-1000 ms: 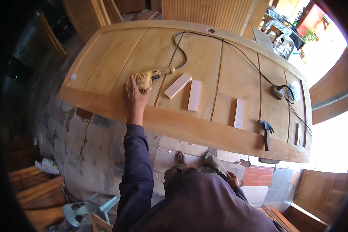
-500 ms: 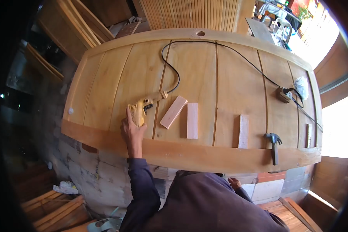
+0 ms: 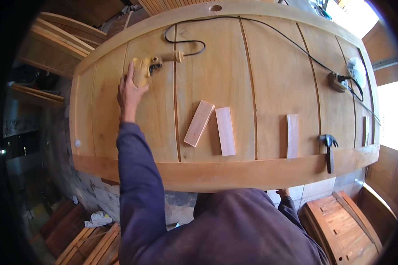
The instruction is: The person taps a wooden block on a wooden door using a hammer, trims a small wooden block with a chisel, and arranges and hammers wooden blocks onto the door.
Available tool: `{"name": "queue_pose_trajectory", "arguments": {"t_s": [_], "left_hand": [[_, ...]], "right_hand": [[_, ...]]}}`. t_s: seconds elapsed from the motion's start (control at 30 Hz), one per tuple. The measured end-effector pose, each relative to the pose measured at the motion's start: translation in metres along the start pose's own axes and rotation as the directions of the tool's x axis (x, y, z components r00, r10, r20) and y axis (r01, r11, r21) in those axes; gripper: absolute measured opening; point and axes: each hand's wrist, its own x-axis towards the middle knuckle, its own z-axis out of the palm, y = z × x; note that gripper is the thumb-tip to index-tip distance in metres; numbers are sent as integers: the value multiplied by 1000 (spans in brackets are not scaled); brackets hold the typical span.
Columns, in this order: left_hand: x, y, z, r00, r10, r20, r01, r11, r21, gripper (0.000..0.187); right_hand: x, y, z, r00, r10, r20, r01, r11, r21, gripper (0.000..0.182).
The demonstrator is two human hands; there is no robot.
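My left hand (image 3: 130,93) reaches far over the wooden door panel (image 3: 225,176) and grips the body of a yellow corded power drill (image 3: 140,70). The drill's handle and trigger point to the right, and its front end is hidden by my hand. Its black cord (image 3: 204,45) loops away across the panel. Low beside the near edge of the panel is my right hand (image 3: 285,193), partly hidden, so its fingers cannot be made out. Two short wood blocks, a tilted one (image 3: 199,123) and a straighter one (image 3: 225,131), lie right of the drill.
A thin wood strip (image 3: 292,136) and a claw hammer (image 3: 329,152) lie near the front edge. An extension socket (image 3: 337,82) with a plug sits at the right, beside a clear plastic bag (image 3: 356,70). Wooden panels (image 3: 340,229) stand at the lower right.
My left hand has moved the drill farther away from me across the panel, and its cord has bent more tightly. My view has shifted; the blocks and hammer seem to stay put.
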Motion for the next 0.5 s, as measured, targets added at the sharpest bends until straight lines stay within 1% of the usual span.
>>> {"name": "queue_pose_trajectory", "arguments": {"t_s": [0.03, 0.07, 0.17, 0.23, 0.3, 0.33, 0.37, 0.4, 0.43, 0.47, 0.5], "left_hand": [[19, -7, 2, 1000, 18, 22, -18, 1000, -3, 110], [35, -15, 6, 998, 37, 41, -37, 999, -7, 110], [77, -50, 23, 987, 128, 93, -127, 992, -22, 109], [100, -71, 28, 975, 187, 121, -182, 982, -55, 108], [107, -74, 22, 959, 234, 157, -218, 970, -111, 108], [112, -80, 27, 946, 273, 173, -248, 957, -153, 109], [118, -88, 31, 932, 314, 182, -279, 940, -196, 110], [125, -95, 33, 916, 356, 186, -310, 921, -237, 111], [129, -98, 33, 901, 383, 205, -319, 903, -287, 112], [131, -101, 35, 883, 412, 223, -327, 883, -336, 113], [129, -102, 36, 902, 385, 195, -342, 913, -222, 112]], "right_hand": [[-12, 4, 5, 999, 20, -34, -18, 998, 59, 47], [-35, -2, 17, 988, 68, -141, -51, 991, 122, 54], [-94, -6, 45, 960, 148, -239, -100, 974, 202, 59], [-118, 13, 68, 940, 190, -284, -104, 950, 294, 60], [-135, 40, 88, 950, 210, -233, -116, 926, 360, 59], [-144, 49, 103, 945, 255, -206, -150, 895, 419, 58], [-147, 64, 120, 943, 291, -163, -179, 853, 490, 49], [-160, 60, 141, 953, 258, -158, -164, 879, 447, 49], [-167, 71, 157, 962, 225, -152, -147, 902, 405, 49], [-173, 81, 176, 986, -8, -167, 74, 916, 394, 50], [-173, 79, 187, 975, -59, -216, 139, 915, 379, 48]]}}
